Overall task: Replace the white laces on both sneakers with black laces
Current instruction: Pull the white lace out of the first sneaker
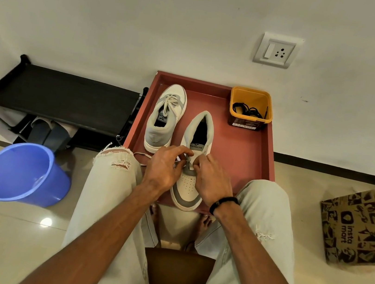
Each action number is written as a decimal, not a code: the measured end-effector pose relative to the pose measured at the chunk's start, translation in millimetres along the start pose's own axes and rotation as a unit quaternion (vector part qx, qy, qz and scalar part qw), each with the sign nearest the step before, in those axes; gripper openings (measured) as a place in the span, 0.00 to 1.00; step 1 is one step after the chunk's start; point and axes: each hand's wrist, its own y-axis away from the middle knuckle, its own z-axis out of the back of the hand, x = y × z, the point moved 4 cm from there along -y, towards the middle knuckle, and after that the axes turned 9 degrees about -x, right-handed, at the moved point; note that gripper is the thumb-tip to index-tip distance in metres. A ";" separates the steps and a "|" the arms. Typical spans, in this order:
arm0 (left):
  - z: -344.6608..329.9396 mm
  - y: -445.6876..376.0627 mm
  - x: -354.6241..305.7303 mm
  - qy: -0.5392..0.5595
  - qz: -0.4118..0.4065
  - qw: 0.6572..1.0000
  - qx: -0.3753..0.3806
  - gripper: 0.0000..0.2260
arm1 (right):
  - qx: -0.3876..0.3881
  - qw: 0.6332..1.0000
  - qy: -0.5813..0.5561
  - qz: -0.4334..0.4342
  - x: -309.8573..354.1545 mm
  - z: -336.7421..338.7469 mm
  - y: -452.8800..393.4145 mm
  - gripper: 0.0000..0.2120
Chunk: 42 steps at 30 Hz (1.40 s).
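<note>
My left hand (165, 166) has its grip closed on the white lace (141, 155) of the near grey-and-white sneaker (187, 190), fingers curled over the eyelet rows just left of frame centre; my right hand (210, 178) pinches at the same rows from the other side, thumb and fingertips bunched on the lace. I judge I am pulling the lace out of the lower eyelets, so this shoe sits toe toward me, where both hands can reach it without stretching.

Going left to right: a blue plastic bucket (23, 173) lies tilted on the floor at lower left, below a black fabric shoe rack (67, 94) against the wall. A loose end of white lace trails left from my left hand over the edge of the red rectangular tray (240, 154) in the centre. On the tray's upper left stands the second grey-and-white sneaker (164, 116), fully laced in white, toe away from me, untouched so far. The black laces (247, 110) wait coiled in a yellow plastic tub (250, 107) at the tray's upper right corner, near yet out of the working space. A printed brown paper bag (353, 227) sits at far right.

Both forearms run up from the bottom edge between my knees and converge on the shoe, wrists bent down, a black band (223, 203) on the right wrist.
</note>
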 end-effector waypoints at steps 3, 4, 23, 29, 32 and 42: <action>0.2 0.4 0.7 -0.001 0.000 1.000 -0.002 0.15 | -0.010 0.994 -0.111 0.002 -5.7 -0.1 2.0 0.04; 0.5 0.2 0.4 -0.002 0.000 1.000 -0.004 0.15 | -0.019 0.989 -0.143 0.006 -7.7 1.4 2.9 0.04; -2.6 0.5 5.0 -0.009 0.020 1.000 0.008 0.15 | -0.193 0.888 -0.402 -0.113 -21.7 18.9 -1.9 0.05; -3.0 0.0 5.5 -0.007 0.018 1.000 0.005 0.15 | -0.146 0.823 -0.522 -0.170 -20.8 13.0 -3.4 0.07; -1.9 -0.7 3.3 -0.007 0.008 1.000 -0.002 0.15 | -0.116 0.875 -0.449 -0.142 -17.9 4.4 -3.8 0.05; -6.6 -0.2 7.1 -0.001 0.000 1.000 0.002 0.15 | -0.087 0.941 -0.323 -0.050 -10.4 -7.9 -5.3 0.05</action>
